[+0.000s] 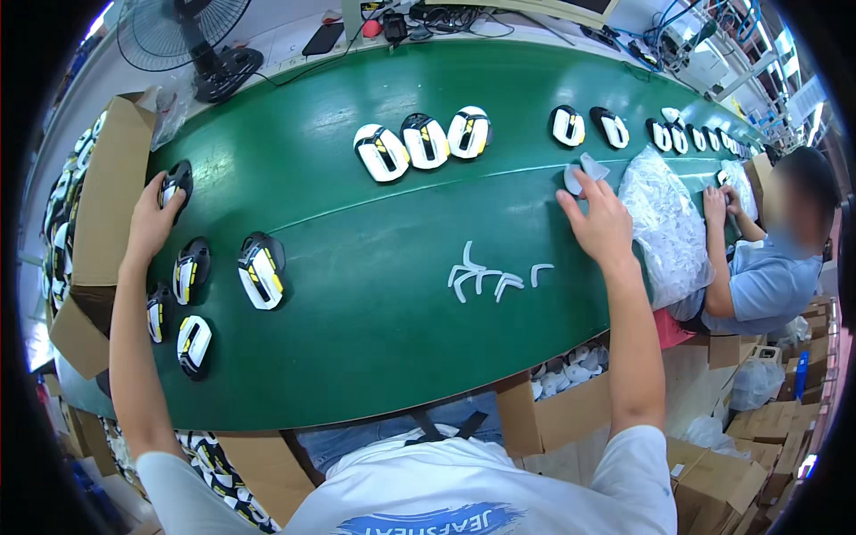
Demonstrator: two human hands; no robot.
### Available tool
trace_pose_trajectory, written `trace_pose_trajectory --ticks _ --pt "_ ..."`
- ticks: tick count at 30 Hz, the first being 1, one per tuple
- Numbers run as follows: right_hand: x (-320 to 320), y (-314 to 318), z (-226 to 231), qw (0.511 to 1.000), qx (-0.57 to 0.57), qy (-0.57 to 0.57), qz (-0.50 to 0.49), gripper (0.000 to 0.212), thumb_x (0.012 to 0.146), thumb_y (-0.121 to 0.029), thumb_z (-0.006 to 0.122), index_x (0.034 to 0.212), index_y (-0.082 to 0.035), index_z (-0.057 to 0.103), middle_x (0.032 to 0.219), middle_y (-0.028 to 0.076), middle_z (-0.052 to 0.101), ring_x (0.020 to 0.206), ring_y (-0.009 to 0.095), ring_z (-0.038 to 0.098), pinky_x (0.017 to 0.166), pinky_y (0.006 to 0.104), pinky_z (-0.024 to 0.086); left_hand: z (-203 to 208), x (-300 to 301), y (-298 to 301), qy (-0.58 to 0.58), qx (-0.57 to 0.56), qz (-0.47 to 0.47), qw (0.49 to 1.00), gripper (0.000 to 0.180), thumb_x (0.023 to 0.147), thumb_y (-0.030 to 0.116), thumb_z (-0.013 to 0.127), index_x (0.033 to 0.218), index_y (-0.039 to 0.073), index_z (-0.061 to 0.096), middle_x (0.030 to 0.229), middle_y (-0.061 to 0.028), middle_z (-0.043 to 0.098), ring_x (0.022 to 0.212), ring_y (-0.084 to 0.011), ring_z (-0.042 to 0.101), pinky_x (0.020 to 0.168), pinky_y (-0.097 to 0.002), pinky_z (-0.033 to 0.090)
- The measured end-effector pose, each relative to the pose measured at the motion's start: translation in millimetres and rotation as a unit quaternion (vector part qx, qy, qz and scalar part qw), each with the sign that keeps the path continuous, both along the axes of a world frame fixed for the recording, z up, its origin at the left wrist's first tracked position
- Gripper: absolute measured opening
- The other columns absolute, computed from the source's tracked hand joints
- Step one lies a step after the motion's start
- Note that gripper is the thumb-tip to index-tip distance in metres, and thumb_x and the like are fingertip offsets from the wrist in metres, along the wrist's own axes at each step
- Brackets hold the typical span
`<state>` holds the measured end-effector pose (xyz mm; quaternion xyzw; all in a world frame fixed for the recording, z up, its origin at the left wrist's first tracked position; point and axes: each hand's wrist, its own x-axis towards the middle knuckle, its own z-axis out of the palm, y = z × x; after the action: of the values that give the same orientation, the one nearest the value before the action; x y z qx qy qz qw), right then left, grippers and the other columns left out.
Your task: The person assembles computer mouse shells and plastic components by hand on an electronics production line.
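My left hand [157,217] is at the left side of the green table, its thumb and fingers round an oval black shell [181,182] with white and yellow parts. Several similar shells lie just nearer to me, among them one with a white loop [261,273] and another [193,342]. On the right, my right hand [600,220] reaches forward, with a small translucent plastic piece [572,178] between thumb and fingers. A second clear piece [595,167] shows beyond the fingertips. Several curved pale strips [477,275] lie left of that hand.
More oval shells [424,141] stand in a row along the green table [357,241]. A large clear bag of pale parts [664,223] sits beside my right forearm. A co-worker [767,267] works at the right. Cardboard boxes [111,201] flank the table; a fan [192,45] stands behind.
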<state>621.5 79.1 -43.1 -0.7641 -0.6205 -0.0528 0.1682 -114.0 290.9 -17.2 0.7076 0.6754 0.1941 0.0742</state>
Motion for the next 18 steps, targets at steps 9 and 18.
trace_pose_trajectory --ticks 9,18 --pt "16 1 -16 0.990 0.034 0.134 -0.012 0.021 0.109 -0.023 0.066 0.102 -0.004 0.071 0.096 0.010 0.078 0.082 0.026 0.075 0.073 0.0431 0.057 41 210 -253 -0.044 -0.009 -0.389 0.920 0.086 0.077 0.018 0.094 0.157 0.006 0.064 0.142 -0.0153 0.072 0.127 -0.0390 0.068 0.112 -0.0517 0.054" --pt "-135 -135 14 0.681 -0.284 0.672 0.064 0.020 0.115 -0.021 0.067 0.122 -0.003 0.073 0.095 -0.003 0.067 0.078 0.006 0.060 0.071 0.0247 0.046 31 219 -262 -0.171 0.123 -0.375 0.903 0.066 0.088 0.018 0.088 0.150 0.006 0.069 0.134 -0.0118 0.075 0.116 -0.0346 0.073 0.115 -0.0541 0.055"
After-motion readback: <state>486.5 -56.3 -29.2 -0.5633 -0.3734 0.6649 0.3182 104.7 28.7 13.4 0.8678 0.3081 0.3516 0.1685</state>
